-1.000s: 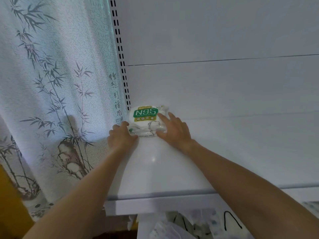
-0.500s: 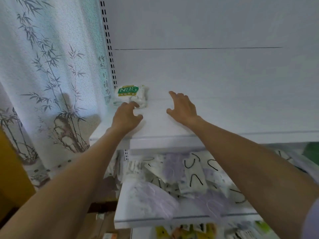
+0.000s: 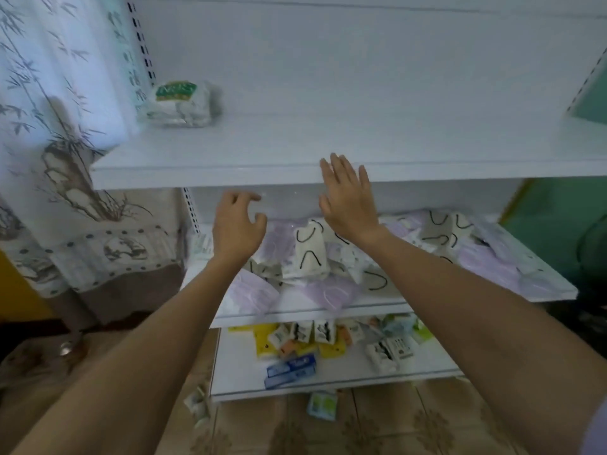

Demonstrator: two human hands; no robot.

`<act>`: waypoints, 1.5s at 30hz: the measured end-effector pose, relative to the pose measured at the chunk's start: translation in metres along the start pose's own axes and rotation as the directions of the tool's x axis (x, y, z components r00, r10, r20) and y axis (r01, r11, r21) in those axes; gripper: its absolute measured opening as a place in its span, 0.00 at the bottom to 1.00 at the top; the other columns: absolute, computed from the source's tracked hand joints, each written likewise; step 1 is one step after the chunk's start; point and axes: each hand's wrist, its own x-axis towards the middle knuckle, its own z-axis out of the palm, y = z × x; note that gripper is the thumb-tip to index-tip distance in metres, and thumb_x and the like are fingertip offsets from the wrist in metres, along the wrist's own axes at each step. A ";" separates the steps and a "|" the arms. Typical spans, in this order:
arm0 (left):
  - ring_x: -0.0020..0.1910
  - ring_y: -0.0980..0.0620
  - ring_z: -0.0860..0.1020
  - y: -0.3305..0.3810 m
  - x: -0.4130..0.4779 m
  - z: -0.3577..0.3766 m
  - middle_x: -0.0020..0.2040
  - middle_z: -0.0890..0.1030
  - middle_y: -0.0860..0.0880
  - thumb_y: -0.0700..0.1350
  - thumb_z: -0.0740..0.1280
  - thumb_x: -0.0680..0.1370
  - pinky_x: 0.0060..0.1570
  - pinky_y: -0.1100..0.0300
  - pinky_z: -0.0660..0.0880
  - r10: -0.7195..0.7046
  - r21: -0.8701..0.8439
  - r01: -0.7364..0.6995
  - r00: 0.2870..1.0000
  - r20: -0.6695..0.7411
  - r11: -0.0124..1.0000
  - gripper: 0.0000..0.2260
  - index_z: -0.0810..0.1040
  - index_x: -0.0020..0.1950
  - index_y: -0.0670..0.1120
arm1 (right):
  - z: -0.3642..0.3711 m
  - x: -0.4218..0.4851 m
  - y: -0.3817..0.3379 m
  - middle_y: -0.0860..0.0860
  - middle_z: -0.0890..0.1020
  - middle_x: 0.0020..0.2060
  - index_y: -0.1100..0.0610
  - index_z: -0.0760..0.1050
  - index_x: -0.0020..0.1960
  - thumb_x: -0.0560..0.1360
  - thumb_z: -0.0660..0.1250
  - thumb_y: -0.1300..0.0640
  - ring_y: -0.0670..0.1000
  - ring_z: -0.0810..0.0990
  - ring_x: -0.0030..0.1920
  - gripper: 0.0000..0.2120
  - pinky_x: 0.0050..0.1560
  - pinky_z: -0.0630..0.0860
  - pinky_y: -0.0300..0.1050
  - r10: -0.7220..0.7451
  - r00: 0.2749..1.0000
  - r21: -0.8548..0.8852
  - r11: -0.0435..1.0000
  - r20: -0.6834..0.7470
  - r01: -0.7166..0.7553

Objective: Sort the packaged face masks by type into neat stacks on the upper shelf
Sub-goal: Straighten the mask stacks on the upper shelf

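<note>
My left hand (image 3: 238, 224) hangs in front of the gap under the upper shelf (image 3: 295, 149). Its fingers (image 3: 248, 196) are loosely curled and released, holding nothing. My right hand (image 3: 348, 201) is just beside it to the right and a little higher, its fingers straight, spread and also released. Their tips overlap the shelf's front edge, but I cannot tell whether they touch it.

The stack (image 3: 179, 105) of green-labelled packs sits on the upper shelf, well up and to the left of my left fingers, in the back corner beside the slotted upright (image 3: 144, 44). Its label is too blurred to read.

Below and beyond both sets of fingers, the masks (image 3: 310, 254) lie jumbled on the middle shelf (image 3: 542, 292): lilac ones mixed with white packs showing black ear loops. Further below my fingers, the lower shelf (image 3: 328, 387) holds yellow, blue and white packets (image 3: 290, 369). A bamboo-print curtain (image 3: 49, 93) hangs to the left of my left fingers.
</note>
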 end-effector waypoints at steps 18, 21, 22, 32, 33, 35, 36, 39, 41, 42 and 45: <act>0.56 0.46 0.77 -0.100 -0.030 0.153 0.59 0.78 0.43 0.41 0.66 0.76 0.57 0.59 0.70 -0.349 0.054 0.384 0.762 0.545 0.922 0.16 0.75 0.63 0.45 | 0.184 -0.083 0.051 0.59 0.58 0.72 0.56 0.54 0.75 0.78 0.58 0.59 0.59 0.62 0.69 0.28 0.65 0.66 0.50 0.209 0.689 0.081 0.928 0.694 -0.364; 0.55 0.46 0.77 -0.115 -0.024 0.173 0.58 0.78 0.44 0.41 0.66 0.76 0.57 0.59 0.69 -0.376 0.079 0.401 0.749 0.545 0.913 0.16 0.75 0.63 0.45 | 0.213 -0.074 0.058 0.60 0.63 0.70 0.58 0.57 0.75 0.77 0.60 0.58 0.59 0.64 0.69 0.27 0.67 0.66 0.50 0.255 0.629 0.125 0.860 0.734 -0.495; 0.56 0.46 0.77 -0.120 -0.024 0.179 0.58 0.78 0.45 0.41 0.66 0.76 0.56 0.60 0.69 -0.389 0.087 0.412 0.741 0.547 0.907 0.16 0.75 0.63 0.45 | 0.222 -0.075 0.059 0.60 0.63 0.70 0.58 0.57 0.75 0.77 0.60 0.58 0.59 0.64 0.69 0.27 0.67 0.65 0.50 0.253 0.614 0.132 0.849 0.748 -0.511; 0.52 0.48 0.76 -0.133 -0.053 0.223 0.58 0.77 0.44 0.40 0.66 0.75 0.50 0.58 0.73 -0.511 0.140 0.563 0.582 0.633 0.814 0.15 0.74 0.62 0.45 | 0.255 -0.087 0.078 0.56 0.54 0.75 0.56 0.53 0.76 0.77 0.62 0.46 0.58 0.56 0.73 0.33 0.69 0.60 0.52 0.200 0.634 0.070 0.925 0.747 -0.374; 0.50 0.49 0.76 -0.133 -0.057 0.226 0.58 0.76 0.45 0.40 0.66 0.76 0.46 0.60 0.71 -0.520 0.137 0.578 0.573 0.633 0.804 0.15 0.74 0.62 0.44 | 0.260 -0.082 0.081 0.56 0.57 0.74 0.56 0.55 0.75 0.77 0.61 0.45 0.59 0.57 0.72 0.32 0.68 0.61 0.53 0.211 0.654 0.032 0.940 0.726 -0.340; 0.48 0.51 0.74 -0.133 -0.065 0.231 0.57 0.75 0.44 0.39 0.66 0.76 0.43 0.62 0.69 -0.534 0.121 0.612 0.556 0.637 0.782 0.15 0.73 0.63 0.44 | 0.268 -0.074 0.083 0.58 0.62 0.71 0.58 0.58 0.73 0.77 0.61 0.45 0.60 0.61 0.70 0.30 0.65 0.64 0.53 0.230 0.619 0.036 0.922 0.751 -0.386; 0.48 0.50 0.74 -0.133 -0.069 0.233 0.57 0.75 0.44 0.38 0.67 0.76 0.43 0.61 0.69 -0.543 0.106 0.633 0.551 0.634 0.767 0.16 0.73 0.63 0.43 | 0.272 -0.071 0.083 0.59 0.65 0.68 0.59 0.61 0.71 0.77 0.61 0.45 0.60 0.63 0.68 0.28 0.63 0.66 0.53 0.227 0.605 0.050 0.913 0.763 -0.406; 0.49 0.48 0.74 -0.134 -0.076 0.235 0.57 0.75 0.40 0.36 0.67 0.76 0.39 0.65 0.71 -0.589 0.051 0.713 0.534 0.606 0.699 0.16 0.72 0.63 0.40 | 0.275 -0.063 0.082 0.60 0.71 0.62 0.62 0.68 0.65 0.79 0.58 0.49 0.59 0.69 0.63 0.21 0.57 0.69 0.50 0.214 0.678 0.045 0.938 0.703 -0.344; 0.52 0.45 0.76 -0.131 -0.079 0.233 0.56 0.76 0.40 0.37 0.66 0.76 0.44 0.66 0.71 -0.598 0.080 0.688 0.560 0.573 0.721 0.15 0.73 0.63 0.41 | 0.274 -0.060 0.087 0.60 0.70 0.62 0.61 0.68 0.65 0.79 0.57 0.52 0.59 0.68 0.63 0.19 0.56 0.70 0.50 0.206 0.740 0.036 0.954 0.641 -0.297; 0.54 0.45 0.76 -0.129 -0.079 0.229 0.57 0.76 0.41 0.38 0.65 0.77 0.47 0.64 0.70 -0.595 0.114 0.647 0.599 0.536 0.754 0.15 0.73 0.63 0.41 | 0.273 -0.060 0.089 0.60 0.69 0.63 0.61 0.68 0.66 0.79 0.57 0.52 0.58 0.67 0.63 0.18 0.57 0.69 0.50 0.182 0.764 0.042 0.964 0.619 -0.264; 0.54 0.39 0.74 -0.136 -0.078 0.215 0.56 0.75 0.37 0.39 0.66 0.75 0.51 0.53 0.70 -0.531 0.287 0.458 0.801 0.278 0.841 0.14 0.75 0.61 0.41 | 0.273 -0.057 0.091 0.60 0.71 0.62 0.61 0.68 0.66 0.79 0.57 0.56 0.58 0.69 0.62 0.18 0.57 0.69 0.50 0.058 0.790 0.113 0.981 0.611 -0.159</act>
